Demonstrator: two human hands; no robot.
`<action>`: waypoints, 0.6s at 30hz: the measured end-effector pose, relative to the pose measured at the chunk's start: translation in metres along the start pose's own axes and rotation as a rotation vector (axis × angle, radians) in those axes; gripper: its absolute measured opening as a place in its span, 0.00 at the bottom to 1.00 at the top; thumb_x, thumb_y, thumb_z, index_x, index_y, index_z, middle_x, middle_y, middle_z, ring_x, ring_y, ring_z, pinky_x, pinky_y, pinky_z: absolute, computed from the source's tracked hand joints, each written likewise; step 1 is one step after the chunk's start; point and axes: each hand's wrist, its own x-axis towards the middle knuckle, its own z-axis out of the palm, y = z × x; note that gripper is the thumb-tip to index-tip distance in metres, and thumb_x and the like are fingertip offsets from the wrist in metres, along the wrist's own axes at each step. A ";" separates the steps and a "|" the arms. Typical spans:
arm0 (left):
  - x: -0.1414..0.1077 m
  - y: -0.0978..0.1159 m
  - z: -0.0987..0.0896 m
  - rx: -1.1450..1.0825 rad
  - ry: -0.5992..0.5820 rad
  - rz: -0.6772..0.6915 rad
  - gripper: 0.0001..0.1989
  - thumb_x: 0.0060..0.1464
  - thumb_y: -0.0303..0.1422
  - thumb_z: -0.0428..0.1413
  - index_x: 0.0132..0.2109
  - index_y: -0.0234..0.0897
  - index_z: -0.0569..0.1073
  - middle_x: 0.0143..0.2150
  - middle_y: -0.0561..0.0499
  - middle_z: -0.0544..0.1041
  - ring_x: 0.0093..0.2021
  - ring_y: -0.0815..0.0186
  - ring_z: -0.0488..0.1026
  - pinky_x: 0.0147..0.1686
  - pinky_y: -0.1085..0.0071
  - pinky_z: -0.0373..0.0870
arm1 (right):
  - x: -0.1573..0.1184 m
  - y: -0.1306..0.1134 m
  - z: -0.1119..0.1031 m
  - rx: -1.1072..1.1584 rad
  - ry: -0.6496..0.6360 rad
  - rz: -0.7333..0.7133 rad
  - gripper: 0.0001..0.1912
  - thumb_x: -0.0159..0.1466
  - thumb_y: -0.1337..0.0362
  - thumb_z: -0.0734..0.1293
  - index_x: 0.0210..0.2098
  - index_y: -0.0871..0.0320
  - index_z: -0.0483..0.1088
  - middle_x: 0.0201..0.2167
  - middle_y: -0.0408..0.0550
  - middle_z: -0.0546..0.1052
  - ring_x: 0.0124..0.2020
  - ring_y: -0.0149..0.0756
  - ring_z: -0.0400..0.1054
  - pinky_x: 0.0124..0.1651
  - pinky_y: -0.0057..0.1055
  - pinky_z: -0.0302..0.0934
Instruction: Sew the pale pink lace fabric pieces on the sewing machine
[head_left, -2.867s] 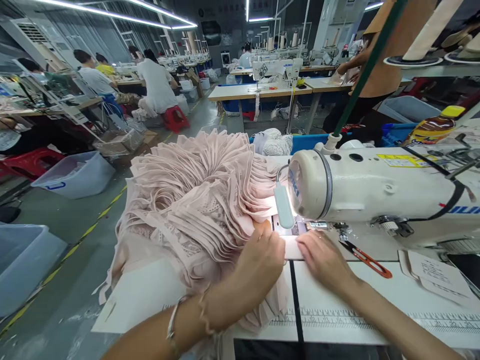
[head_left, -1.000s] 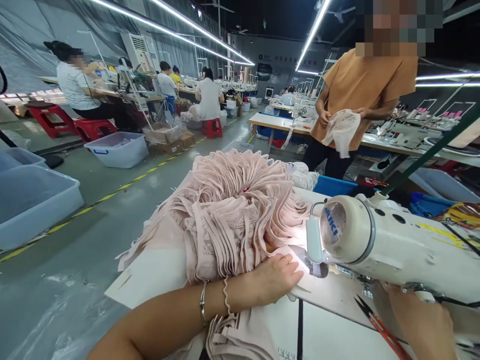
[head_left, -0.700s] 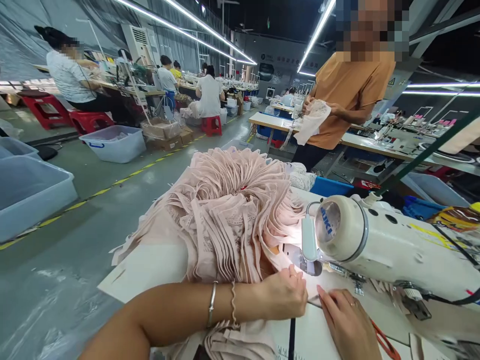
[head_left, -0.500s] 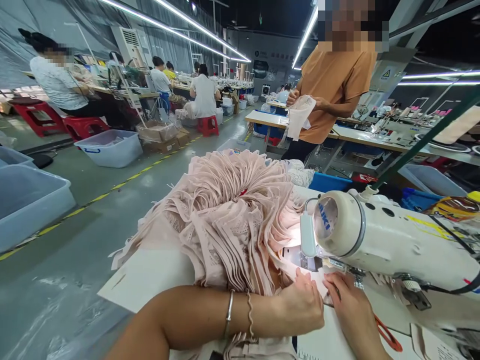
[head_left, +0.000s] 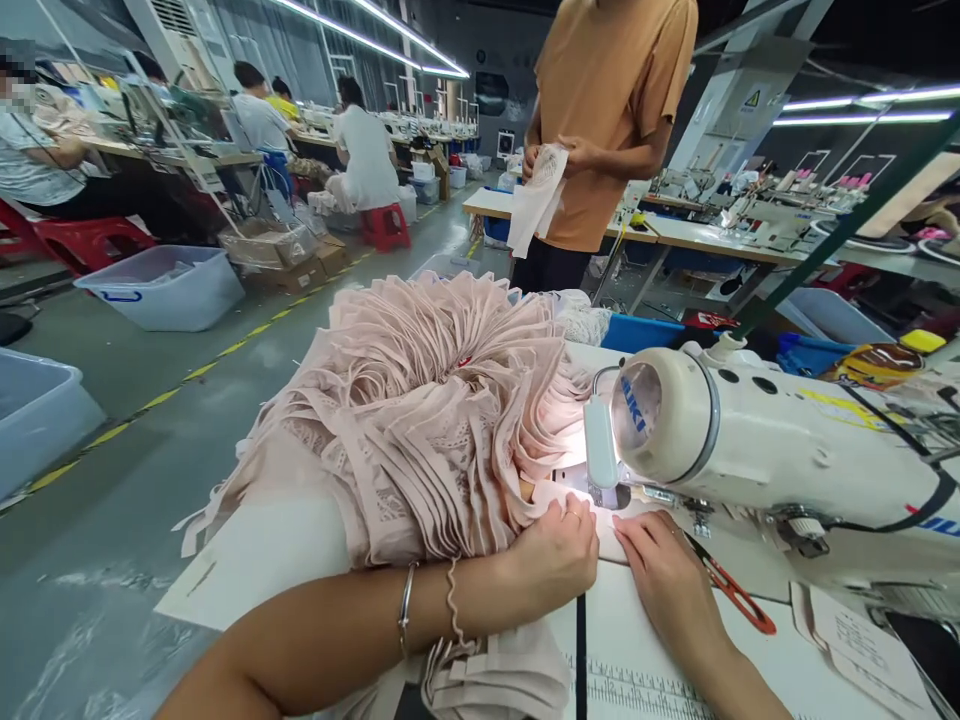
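A white sewing machine (head_left: pixel 780 430) stands at the right, its lamp lighting the needle area. My left hand (head_left: pixel 559 560), wearing a ring, is closed on the pale pink fabric strip (head_left: pixel 611 535) just in front of the needle area. Close on its right, my right hand (head_left: pixel 664 560) pinches the same strip with its fingertips. A large fanned pile of pink lace pieces (head_left: pixel 420 420) lies left of the machine, behind my left forearm. More folded pieces (head_left: pixel 499 675) hang below that forearm. The needle itself is hidden.
Red-handled scissors (head_left: pixel 739 595) lie right of my right hand, near marked pale pattern pieces (head_left: pixel 862 640). A ruler (head_left: pixel 637 690) is on the table's front. Beyond the machine a person in an orange shirt (head_left: pixel 615 110) holds fabric. Plastic bins (head_left: pixel 169 290) stand on the floor.
The view has shifted, so most things sit lower-left or higher in frame. My right hand has come more fully into view, and more of the strip shows between my hands.
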 end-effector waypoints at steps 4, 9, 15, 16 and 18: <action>0.000 -0.005 -0.005 -0.078 -0.054 0.034 0.16 0.65 0.21 0.44 0.54 0.22 0.71 0.55 0.33 0.75 0.51 0.56 0.75 0.50 0.60 0.69 | 0.000 -0.004 -0.006 -0.073 -0.025 -0.011 0.13 0.70 0.73 0.57 0.34 0.57 0.70 0.27 0.46 0.71 0.34 0.38 0.66 0.42 0.33 0.60; 0.000 -0.010 -0.009 -0.091 -0.114 0.065 0.19 0.65 0.20 0.43 0.60 0.18 0.68 0.60 0.30 0.72 0.59 0.55 0.71 0.58 0.59 0.66 | 0.008 -0.007 -0.014 -0.197 -0.288 0.056 0.16 0.60 0.82 0.55 0.28 0.56 0.65 0.27 0.48 0.70 0.30 0.38 0.65 0.32 0.33 0.54; -0.001 -0.004 0.000 -0.140 -0.081 0.016 0.17 0.66 0.20 0.45 0.57 0.22 0.69 0.60 0.30 0.72 0.57 0.56 0.73 0.56 0.59 0.69 | 0.034 -0.003 -0.006 -0.157 -0.589 0.360 0.06 0.66 0.69 0.59 0.33 0.54 0.64 0.21 0.44 0.68 0.22 0.35 0.62 0.24 0.31 0.40; -0.002 -0.004 0.002 -0.155 -0.067 0.009 0.17 0.66 0.21 0.45 0.59 0.21 0.68 0.60 0.30 0.71 0.59 0.56 0.72 0.57 0.59 0.68 | 0.037 -0.004 -0.003 -0.110 -0.607 0.382 0.05 0.67 0.66 0.59 0.34 0.54 0.64 0.21 0.43 0.68 0.21 0.35 0.61 0.25 0.30 0.41; -0.002 -0.006 0.005 -0.220 -0.047 -0.046 0.18 0.65 0.21 0.45 0.60 0.21 0.67 0.60 0.31 0.72 0.60 0.57 0.71 0.60 0.60 0.67 | 0.038 -0.008 0.002 -0.035 -0.589 0.409 0.07 0.69 0.63 0.57 0.35 0.54 0.63 0.20 0.43 0.68 0.21 0.35 0.61 0.25 0.29 0.43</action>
